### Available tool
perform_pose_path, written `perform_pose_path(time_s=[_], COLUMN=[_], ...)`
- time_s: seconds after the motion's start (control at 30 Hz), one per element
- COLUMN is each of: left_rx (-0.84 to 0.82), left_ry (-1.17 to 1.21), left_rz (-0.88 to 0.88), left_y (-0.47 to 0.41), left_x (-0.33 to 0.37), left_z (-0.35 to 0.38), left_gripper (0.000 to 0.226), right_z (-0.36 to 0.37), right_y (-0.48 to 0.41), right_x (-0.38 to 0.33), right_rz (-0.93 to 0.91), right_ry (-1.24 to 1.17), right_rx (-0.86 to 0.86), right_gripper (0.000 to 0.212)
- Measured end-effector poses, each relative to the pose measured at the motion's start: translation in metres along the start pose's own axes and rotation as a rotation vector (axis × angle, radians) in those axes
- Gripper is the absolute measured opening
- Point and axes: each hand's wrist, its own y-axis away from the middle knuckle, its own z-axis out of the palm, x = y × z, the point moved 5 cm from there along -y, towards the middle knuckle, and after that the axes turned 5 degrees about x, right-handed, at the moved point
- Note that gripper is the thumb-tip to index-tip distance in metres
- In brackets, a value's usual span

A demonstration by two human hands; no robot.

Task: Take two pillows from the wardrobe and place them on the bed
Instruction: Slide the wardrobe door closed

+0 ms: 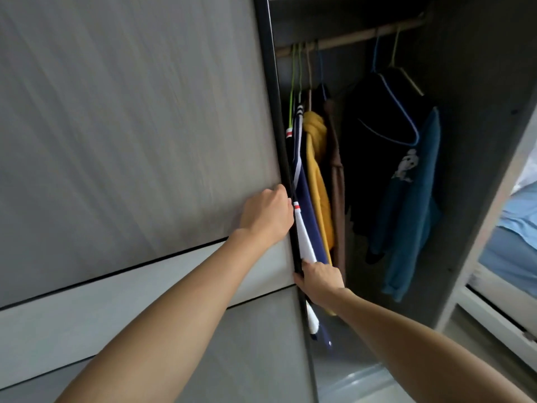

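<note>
A: Your left hand [266, 212] is curled on the dark edge of the door [130, 141], fingers hooked round it. Your right hand [319, 279] is on the same edge, lower, its thumb on the edge; the fingers go behind, so I cannot tell if they are pressed together or spread.

B: Where are the pillows?

A: No pillow is visible. In the open part of the wardrobe [479, 68] you see only hanging clothes. My guess is that the pillows are behind the door, or lower, out of view.

B: What can go wrong?

A: Look just beside your two grips. The navy shirt [303, 205] hangs against the door edge, between your hands, and touches it or nearly. If you push the door, the cloth can be caught between edge and frame, or be dragged off its hanger. Your right fingers are inside the edge too, so they can be pinched.

B: And the room for moving?

A: To the right of your grips there is open room: the yellow shirt [318, 181] and brown one [337, 181] are close, then a dark gap, then the blue shirt [412, 199] well apart near the side wall. Above your hands the rail [348, 36] crosses. At far right, outside the wardrobe, the light blue thing is probably the bed [520, 216]. Below your right arm it is dim, and I cannot tell what stands there.
</note>
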Motion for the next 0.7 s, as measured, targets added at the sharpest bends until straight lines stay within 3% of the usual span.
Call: perform_pose_path(time_s=[0.2, 0.3, 0.4, 0.53, 0.7], left_rx=[-0.019, 0.069, 0.244, 0.308, 0.322], left_ry=[0.023, 0.014, -0.137, -0.326, -0.44], left_rz=[0.141, 0.252, 0.472, 0.582, 0.701], left_y=[-0.031, -0.038, -0.038, -0.04, -0.064], left_x=[0.063, 0.093, 0.121, 0.135, 0.163], left_z=[0.037, 0.043, 0.049, 0.07, 0.097], left_gripper=[0.02, 0.014, 0.005, 0.031, 0.046], right_z=[-0.021, -0.031, -0.041, -0.056, -0.077], right_y=[-0.012, -0.015, -0.018, -0.024, -0.024], right_x=[0.087, 0.132, 0.172, 0.215, 0.268], right_rz=[0.041, 0.08, 0.128, 0.204, 0.312], right_ry=[0.058, 0.059, 0.067, 0.104, 0.115], right_rx=[0.019, 0.036, 0.057, 0.073, 0.112], right_gripper=[0.046, 0.042, 0.039, 0.04, 0.042])
